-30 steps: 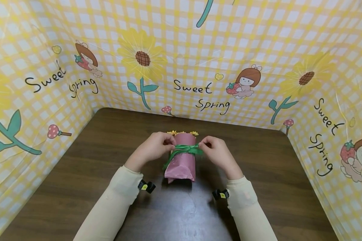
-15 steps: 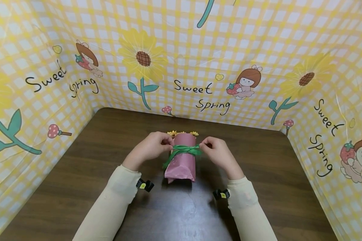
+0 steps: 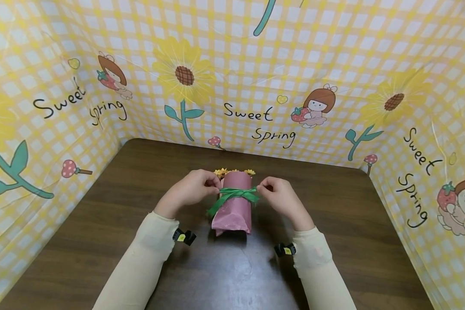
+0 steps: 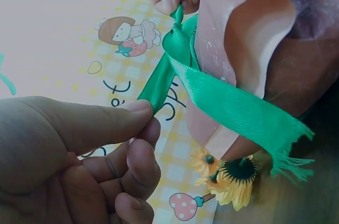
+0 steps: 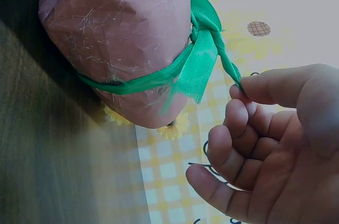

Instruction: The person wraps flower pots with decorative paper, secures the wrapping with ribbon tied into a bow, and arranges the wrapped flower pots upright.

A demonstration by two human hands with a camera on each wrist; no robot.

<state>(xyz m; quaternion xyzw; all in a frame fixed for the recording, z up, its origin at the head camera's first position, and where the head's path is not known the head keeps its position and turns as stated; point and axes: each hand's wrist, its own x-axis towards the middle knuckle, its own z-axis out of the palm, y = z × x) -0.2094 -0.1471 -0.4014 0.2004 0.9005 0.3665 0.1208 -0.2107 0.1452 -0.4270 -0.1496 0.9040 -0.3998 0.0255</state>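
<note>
A bouquet wrapped in pink paper lies on the table, its yellow flowers at the far end. Round its middle runs a green ribbon, knotted on top with looped parts. My left hand pinches one part of the ribbon between thumb and forefinger, left of the knot. On the other side my right hand pinches another part the same way. A frayed ribbon tail hangs loose over the paper in the left wrist view. The right wrist view shows the knot close to the wrapping.
The dark wooden table extends around the bouquet. A yellow checked cloth with printed flowers and lettering stands up behind it and along both sides. Small black cameras sit at both wrists.
My left hand has drawn a little to the left with its part of the ribbon, and the knot looks tighter. The right hand has barely moved; the bouquet stays in place.
</note>
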